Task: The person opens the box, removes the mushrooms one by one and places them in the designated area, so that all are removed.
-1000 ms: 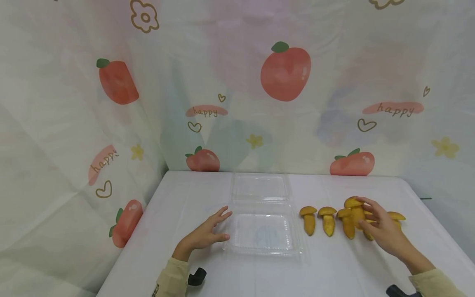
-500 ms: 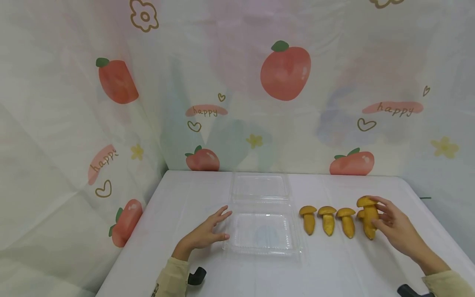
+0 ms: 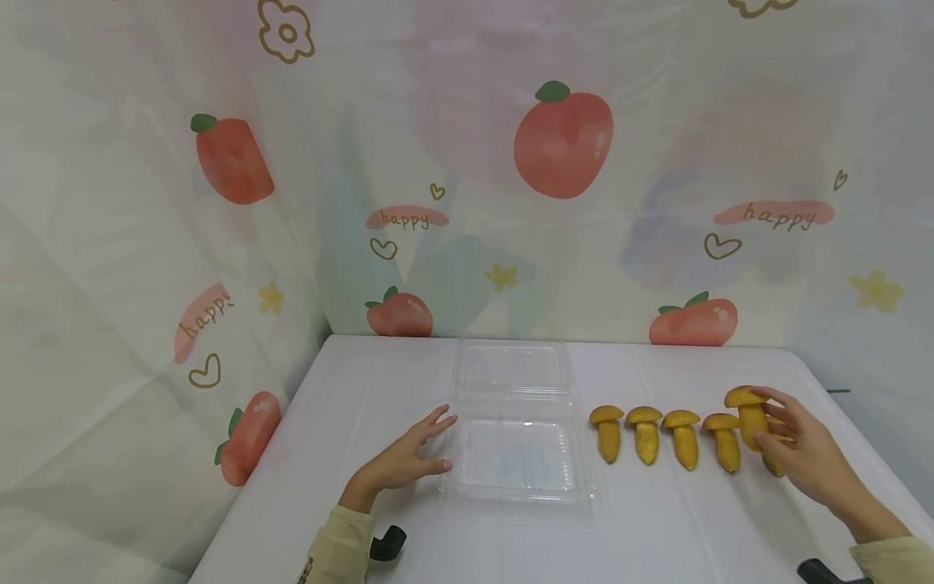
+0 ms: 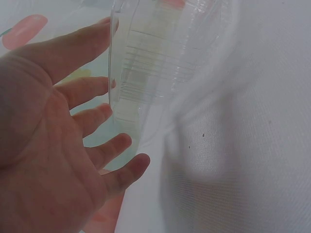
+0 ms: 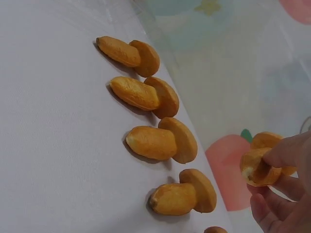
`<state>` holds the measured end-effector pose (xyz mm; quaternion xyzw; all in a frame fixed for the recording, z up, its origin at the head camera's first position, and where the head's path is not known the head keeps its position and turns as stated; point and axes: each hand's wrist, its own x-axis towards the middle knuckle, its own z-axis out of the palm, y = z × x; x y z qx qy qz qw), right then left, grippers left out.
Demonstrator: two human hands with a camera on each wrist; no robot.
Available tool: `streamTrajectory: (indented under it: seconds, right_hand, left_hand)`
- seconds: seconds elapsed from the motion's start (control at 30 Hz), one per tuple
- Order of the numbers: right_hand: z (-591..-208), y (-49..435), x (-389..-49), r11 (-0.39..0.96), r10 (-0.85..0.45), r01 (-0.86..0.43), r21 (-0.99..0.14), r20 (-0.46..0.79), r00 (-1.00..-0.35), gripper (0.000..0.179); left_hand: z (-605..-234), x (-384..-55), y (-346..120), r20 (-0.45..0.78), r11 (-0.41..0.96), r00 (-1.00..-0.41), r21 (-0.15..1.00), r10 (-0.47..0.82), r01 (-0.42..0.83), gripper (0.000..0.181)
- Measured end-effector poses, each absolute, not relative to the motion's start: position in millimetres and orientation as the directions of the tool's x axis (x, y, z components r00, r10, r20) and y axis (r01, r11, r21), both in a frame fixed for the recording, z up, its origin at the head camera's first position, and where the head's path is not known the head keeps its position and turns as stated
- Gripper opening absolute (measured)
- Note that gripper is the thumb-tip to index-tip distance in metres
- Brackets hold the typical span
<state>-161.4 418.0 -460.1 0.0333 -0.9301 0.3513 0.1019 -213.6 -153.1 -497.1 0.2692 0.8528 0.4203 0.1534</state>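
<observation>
Above the right end of a row of yellow-brown mushrooms, my right hand (image 3: 810,454) pinches one mushroom (image 3: 751,418) by its stem between thumb and fingers, cap up. In the right wrist view this held mushroom (image 5: 256,165) is seen stem-end on, raised over the table. Another mushroom (image 3: 773,465) lies beneath the hand, partly covered by it. My left hand (image 3: 397,461) is spread beside a clear plastic box (image 3: 514,496) with its lid open; in the left wrist view the fingertips are right at the box's edge (image 4: 111,58).
Several mushrooms (image 3: 684,442) lie in a row right of the box, caps toward the back. The box's clear lid (image 3: 511,369) lies folded back toward the patterned backdrop (image 3: 467,146). A white cloth (image 3: 525,547) covers the table.
My right hand has moved right along the row with the mushroom in its grip, uncovering the mushrooms that it passed in front of. My left hand and the box have stayed put.
</observation>
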Motion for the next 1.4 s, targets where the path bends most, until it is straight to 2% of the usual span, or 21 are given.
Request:
streamTrajectory:
  seconds: [0.43,0.9,1.4]
  right_hand:
    - [-460,440,-161,0.776,0.063,-0.06,-0.628,0.172,-0.983,0.067]
    - [-471,470,-159,0.77,0.101,-0.053,-0.636,0.203,-0.974,0.067]
    - [-484,491,-161,0.772,0.22,0.065,-0.632,0.17,-0.961,0.068]
  left_hand:
    - [-495,-213,-153,-0.032,0.504,-0.807,0.795,0.589,0.337,0.075]
    - [-497,-214,-155,-0.025,0.494,-0.806,0.801,0.591,0.337,0.076]
    - [-496,-214,-154,-0.026,0.494,-0.799,0.798,0.601,0.345,0.076]
